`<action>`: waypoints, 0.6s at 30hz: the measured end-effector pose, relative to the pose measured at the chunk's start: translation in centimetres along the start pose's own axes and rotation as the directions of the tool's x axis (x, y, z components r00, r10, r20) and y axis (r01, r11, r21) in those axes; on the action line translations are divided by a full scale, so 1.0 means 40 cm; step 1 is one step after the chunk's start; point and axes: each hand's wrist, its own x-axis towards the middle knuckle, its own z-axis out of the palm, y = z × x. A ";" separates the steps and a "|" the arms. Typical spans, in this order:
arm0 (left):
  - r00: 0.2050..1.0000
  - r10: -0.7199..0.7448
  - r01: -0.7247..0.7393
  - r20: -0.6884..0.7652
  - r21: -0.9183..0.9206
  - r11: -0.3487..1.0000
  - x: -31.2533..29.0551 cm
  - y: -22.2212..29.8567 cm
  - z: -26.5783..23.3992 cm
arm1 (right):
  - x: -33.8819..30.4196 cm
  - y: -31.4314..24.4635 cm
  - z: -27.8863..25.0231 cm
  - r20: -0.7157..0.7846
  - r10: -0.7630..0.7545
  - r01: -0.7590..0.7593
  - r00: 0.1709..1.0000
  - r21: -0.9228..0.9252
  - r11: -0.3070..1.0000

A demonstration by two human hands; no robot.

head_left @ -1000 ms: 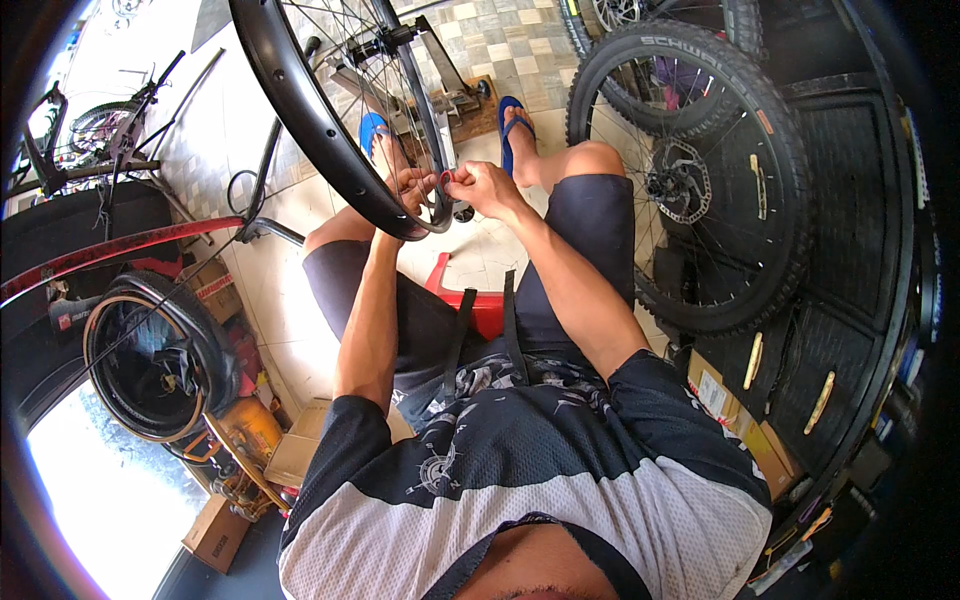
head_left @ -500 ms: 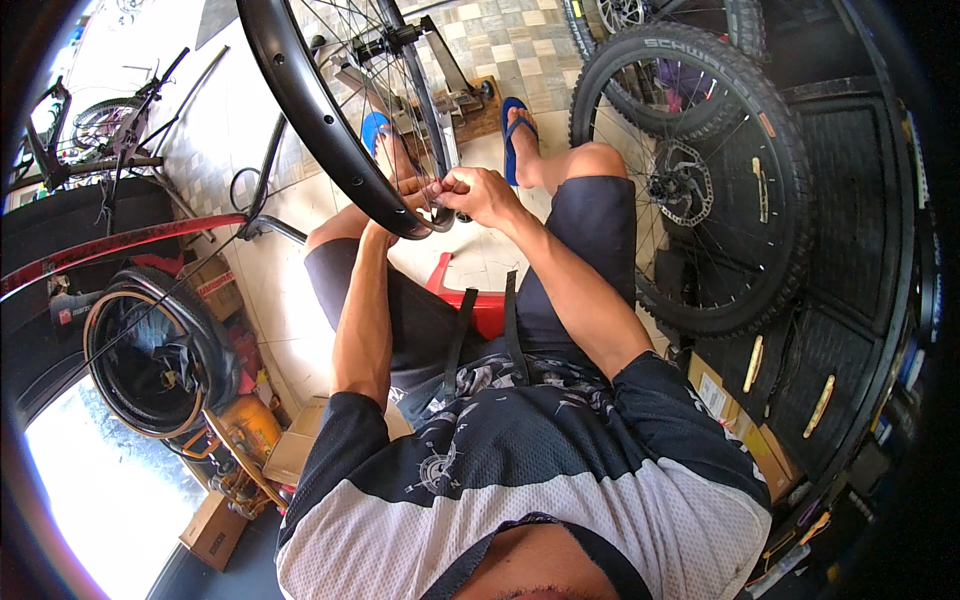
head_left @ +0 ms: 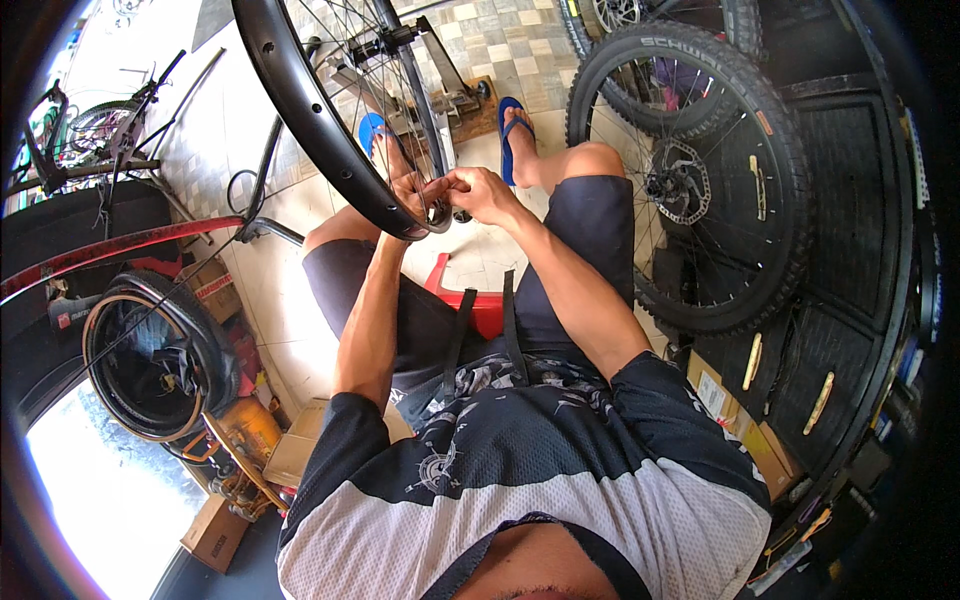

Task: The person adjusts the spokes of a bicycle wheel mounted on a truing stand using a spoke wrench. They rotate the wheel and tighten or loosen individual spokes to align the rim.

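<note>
A black bicycle rim (head_left: 300, 90) with spokes stands upright before me in a wheel truing stand (head_left: 440, 60), its hub (head_left: 388, 40) between the stand's arms. My left hand (head_left: 408, 190) is at the rim's near end, partly hidden behind the rim and spokes, its fingers bent together. Beside it, on the right, my right hand (head_left: 482, 196) pinches with thumb and forefinger close to the left fingertips. Whatever small piece lies between the fingers is too small to make out.
A red stool (head_left: 488, 318) is under me. At right, a mountain bike wheel with a knobby tyre (head_left: 590, 95) leans by a black cabinet (head_left: 850, 250). Tyres and rims (head_left: 215, 350), cardboard boxes (head_left: 297, 445) and a red bar-like frame part (head_left: 120, 255) lie at left.
The rim has turned slightly, its holes shifting up and left. My left hand shows more behind the spokes, and both hands stay near the rim's lower end.
</note>
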 end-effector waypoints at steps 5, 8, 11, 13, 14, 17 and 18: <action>0.999 -0.041 0.041 -0.002 0.129 0.991 -0.011 0.029 -0.013 | 0.013 0.014 0.002 0.077 0.002 -0.013 0.997 0.138 0.990; 0.980 -0.195 0.187 -0.033 -0.158 0.970 -0.010 0.018 -0.033 | 0.008 0.016 -0.008 0.085 -0.014 -0.019 0.996 0.369 0.929; 0.944 -0.294 0.205 -0.148 -0.435 0.877 0.001 -0.008 -0.053 | 0.018 0.017 -0.029 -0.054 0.030 -0.016 0.998 0.232 0.973; 0.971 -0.155 0.130 -0.181 -0.143 0.981 0.016 -0.021 -0.055 | 0.016 0.020 -0.034 -0.118 0.049 -0.047 0.992 0.018 0.999; 0.971 -0.183 0.168 -0.155 -0.106 0.980 0.012 -0.028 -0.049 | 0.015 0.022 -0.032 -0.137 0.052 -0.061 0.989 -0.058 0.997; 0.982 -0.182 0.179 -0.058 -0.067 0.982 0.007 -0.034 -0.024 | 0.018 0.027 -0.019 -0.139 0.056 -0.078 0.989 -0.162 0.984; 0.994 -0.096 0.091 -0.051 -0.099 0.991 0.006 -0.034 -0.013 | 0.016 0.027 -0.014 -0.132 0.055 -0.079 0.990 -0.179 0.981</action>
